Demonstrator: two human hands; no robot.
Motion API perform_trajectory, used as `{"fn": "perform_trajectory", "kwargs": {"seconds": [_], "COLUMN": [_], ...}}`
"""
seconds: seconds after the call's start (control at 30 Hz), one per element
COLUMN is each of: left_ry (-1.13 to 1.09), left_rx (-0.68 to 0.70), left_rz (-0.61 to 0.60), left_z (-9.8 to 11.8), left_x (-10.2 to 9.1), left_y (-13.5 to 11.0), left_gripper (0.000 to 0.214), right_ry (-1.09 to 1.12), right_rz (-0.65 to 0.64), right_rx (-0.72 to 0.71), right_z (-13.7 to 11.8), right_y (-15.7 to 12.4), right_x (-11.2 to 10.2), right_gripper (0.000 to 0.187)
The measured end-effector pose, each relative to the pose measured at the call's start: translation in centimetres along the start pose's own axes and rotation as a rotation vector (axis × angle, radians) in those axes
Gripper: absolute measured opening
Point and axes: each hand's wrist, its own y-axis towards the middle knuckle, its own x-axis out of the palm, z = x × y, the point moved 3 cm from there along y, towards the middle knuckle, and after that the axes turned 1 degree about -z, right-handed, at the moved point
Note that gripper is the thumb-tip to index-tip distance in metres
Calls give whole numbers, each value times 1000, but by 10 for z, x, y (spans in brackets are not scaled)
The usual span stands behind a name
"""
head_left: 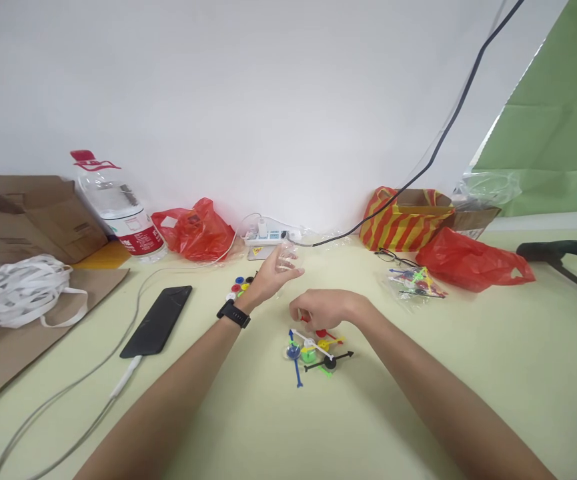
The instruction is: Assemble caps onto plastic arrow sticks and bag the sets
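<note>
My left hand [271, 277], with a black watch on its wrist, is raised over the table, thumb and fingers apart. Clear plastic [288, 257] shows by its fingertips; whether it touches them I cannot tell. My right hand [325, 308] is curled down, fingers closed at a red arrow spinner [322, 333], partly hidden under the hand. Just in front lies a cluster of arrow spinners: a blue one [293, 352], a white one [309, 343], a yellow one [323, 345], a black one [330, 362] and a green one [308, 355]. Several coloured discs [239, 288] lie beyond my left wrist.
On the left are a phone [157, 321] on a cable, white straps [23, 293], a large bottle [123, 217] and a cardboard box [38, 217]. A power strip [273, 237] is by the wall. To the right lie bagged spinners [415, 283] and a red bag [473, 260].
</note>
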Motion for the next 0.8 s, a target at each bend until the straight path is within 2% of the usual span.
{"fn": "perform_trajectory", "kwargs": {"seconds": [0.17,0.27,0.37,0.5,0.6,0.73,0.8], "left_ry": [-49,-65,-44,-13,-25,-59,-111], "left_rx": [24,29,20,-13,-49,-102,-135], "left_rz": [-37,-58,-63,-110,-204,-347,-451], "left_z": [-6,-6,-3,2,5,9,10], "left_x": [-1,-1,0,2,5,8,11], "left_y": [1,1,0,-2,-5,-9,-10], "left_gripper": [73,74,72,71,70,67,63], "right_ry": [18,53,122,361,511,692,724], "right_rz": [2,39,120,199,403,891,1082], "right_rx": [-4,2,17,4,-82,-195,-207], "right_z": [3,7,16,24,24,27,30], "right_y": [1,-6,-25,-70,-106,-142,-150], "right_x": [0,-8,-26,-54,-75,-93,-96], "right_gripper": [39,37,30,23,23,27,28]}}
